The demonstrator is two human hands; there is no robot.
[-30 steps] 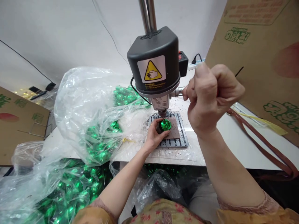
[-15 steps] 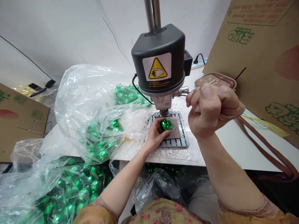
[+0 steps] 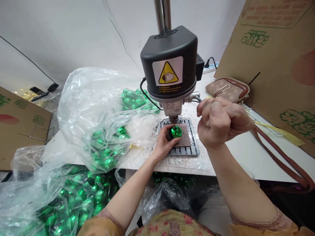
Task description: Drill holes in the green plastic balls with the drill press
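A black drill press [image 3: 169, 62] stands in front of me, its chuck [image 3: 173, 120] pointing down at a shiny green faceted ball [image 3: 176, 131]. My left hand [image 3: 163, 141] curls around the ball from the left, thumb in front and fingers behind, steadying it on a flat brown board [image 3: 185, 139]. The bit appears to reach the top of the ball. Off to the right, my right hand [image 3: 216, 123] is closed in a fist around the feed handle of the press, which is mostly hidden by the fingers; its metal hub [image 3: 193, 96] shows beside the drill head.
Under the board lies a slotted metal base [image 3: 194, 149] strewn with dark shavings. Clear plastic bags [image 3: 83, 95] with many green balls [image 3: 108, 160] spread over the left side. A patterned purse [image 3: 227, 89] and a large carton [image 3: 278, 65] are at the right.
My right fist has come down slightly with the handle, uncovering more of the purse. My left hand stays around the green ball. The view has shifted a little.
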